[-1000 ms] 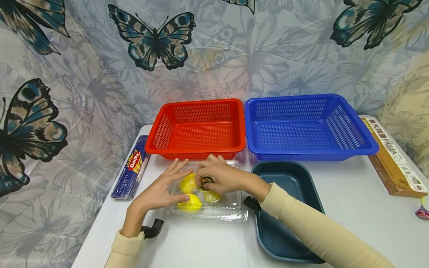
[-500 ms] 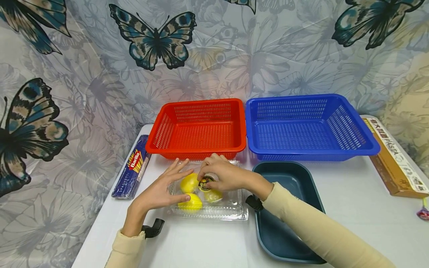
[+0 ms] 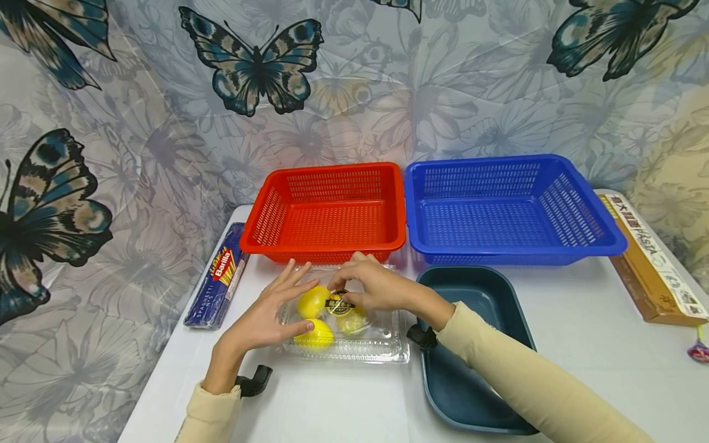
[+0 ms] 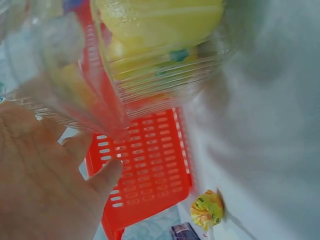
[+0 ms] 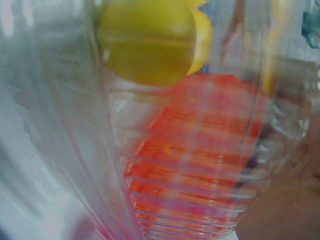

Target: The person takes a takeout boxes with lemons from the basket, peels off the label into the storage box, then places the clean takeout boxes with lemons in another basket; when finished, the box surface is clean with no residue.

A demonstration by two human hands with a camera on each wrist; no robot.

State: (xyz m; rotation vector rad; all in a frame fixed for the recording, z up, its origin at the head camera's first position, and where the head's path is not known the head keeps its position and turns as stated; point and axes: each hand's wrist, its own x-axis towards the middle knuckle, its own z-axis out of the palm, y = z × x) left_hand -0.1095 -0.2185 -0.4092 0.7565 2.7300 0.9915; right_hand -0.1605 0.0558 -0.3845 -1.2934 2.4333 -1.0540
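A clear plastic clamshell box (image 3: 382, 344) lies on the white table (image 3: 581, 357), just in front of the red basket (image 3: 327, 212). Inside it are yellow lemons (image 3: 312, 301) under a round dark label (image 3: 339, 304). My left hand (image 3: 271, 314) touches the box's left side with straight, spread fingers. My right hand (image 3: 362, 286) lies on the lid, its fingers curled over the top near the label. The left wrist view has my palm (image 4: 40, 175) beside the box (image 4: 150, 75). In the right wrist view a lemon (image 5: 145, 42) fills the top, blurred, seen through the plastic.
A blue basket (image 3: 509, 209) stands right of the red one. A dark teal tray (image 3: 471, 344) sits under my right forearm. A Barilla spaghetti pack (image 3: 218, 286) lies at the left edge; a long brown pasta box (image 3: 650, 264) and a lollipop (image 3: 698, 351) lie at the right.
My right hand has shifted slightly back and up on the lid, uncovering more of the label. The left hand has barely moved.
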